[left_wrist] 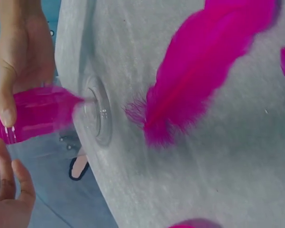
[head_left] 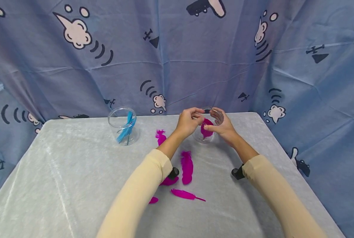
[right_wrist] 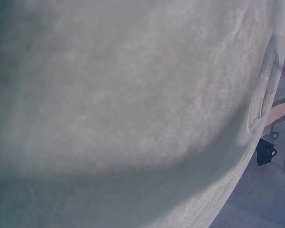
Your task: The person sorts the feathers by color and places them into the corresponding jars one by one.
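A clear cup (head_left: 205, 138) stands near the table's back edge, with a magenta feather (head_left: 207, 128) inside it, quill down. In the left wrist view the feather's (left_wrist: 42, 111) quill reaches toward the cup's round base (left_wrist: 99, 111). My right hand (head_left: 223, 127) grips the cup from the right, thumb across its near side. At the rim's left side is my left hand (head_left: 190, 122), its fingers loosely bent beside the feather's upper end. Only the cup's base (right_wrist: 265, 90) and a bit of hand show in the right wrist view.
A second clear cup (head_left: 122, 125) holds blue feathers (head_left: 126, 129) at the back left. Several magenta feathers lie on the grey cloth, including one (head_left: 187, 168) at the middle and a thin one (head_left: 184, 194) nearer. A patterned blue curtain (head_left: 177, 76) hangs behind the table.
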Demonstrator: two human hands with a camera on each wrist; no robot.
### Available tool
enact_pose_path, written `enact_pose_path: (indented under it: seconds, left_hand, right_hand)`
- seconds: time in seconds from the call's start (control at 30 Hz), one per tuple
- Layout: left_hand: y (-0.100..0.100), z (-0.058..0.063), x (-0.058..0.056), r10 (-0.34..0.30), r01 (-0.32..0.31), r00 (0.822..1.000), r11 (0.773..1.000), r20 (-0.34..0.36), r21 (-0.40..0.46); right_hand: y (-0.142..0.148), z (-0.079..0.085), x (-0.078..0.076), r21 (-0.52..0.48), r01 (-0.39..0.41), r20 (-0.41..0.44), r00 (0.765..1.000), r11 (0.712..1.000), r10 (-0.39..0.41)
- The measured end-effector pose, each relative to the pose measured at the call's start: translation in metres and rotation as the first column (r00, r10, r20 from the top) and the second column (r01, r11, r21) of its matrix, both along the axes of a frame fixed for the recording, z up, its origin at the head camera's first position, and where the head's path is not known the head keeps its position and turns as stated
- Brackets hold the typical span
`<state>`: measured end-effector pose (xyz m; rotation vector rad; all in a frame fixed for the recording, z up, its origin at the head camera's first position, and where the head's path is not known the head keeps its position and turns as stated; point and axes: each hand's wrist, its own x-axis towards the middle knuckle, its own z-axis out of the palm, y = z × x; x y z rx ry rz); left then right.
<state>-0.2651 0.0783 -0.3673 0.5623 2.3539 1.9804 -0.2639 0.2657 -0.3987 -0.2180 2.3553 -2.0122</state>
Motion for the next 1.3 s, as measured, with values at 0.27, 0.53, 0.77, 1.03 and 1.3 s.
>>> enact_pose_path:
  seconds: [0.27,0.53,0.77,1.03,1.3]
  left_hand:
    - [-0.016,0.003,0.002,-0.102,0.101,0.994,0.995,-0.038,-0.023]
    - [-0.051,0.015,0.010,-0.242,0.237,0.969,0.967,-0.044,-0.089]
    - [-0.095,0.019,0.023,-0.378,0.371,0.926,0.906,0.006,-0.204]
    - [-0.138,0.009,0.041,-0.456,0.446,0.889,0.855,0.027,-0.264]
    - [-0.174,-0.008,0.063,-0.513,0.521,0.851,0.801,0.113,-0.294]
  right_hand:
    - [0.008,-0.017,-0.011,0.020,0.019,-0.012,1.000,1.000,-0.019]
    - [0.007,-0.017,-0.010,0.119,0.086,0.017,0.996,0.989,-0.088]
    - [0.006,-0.014,-0.008,0.132,0.098,0.038,0.994,0.986,-0.104]
    - [0.008,-0.016,-0.008,0.127,0.099,0.045,0.993,0.987,-0.106]
    - [0.007,-0.015,-0.008,0.161,0.109,0.061,0.991,0.981,-0.120]
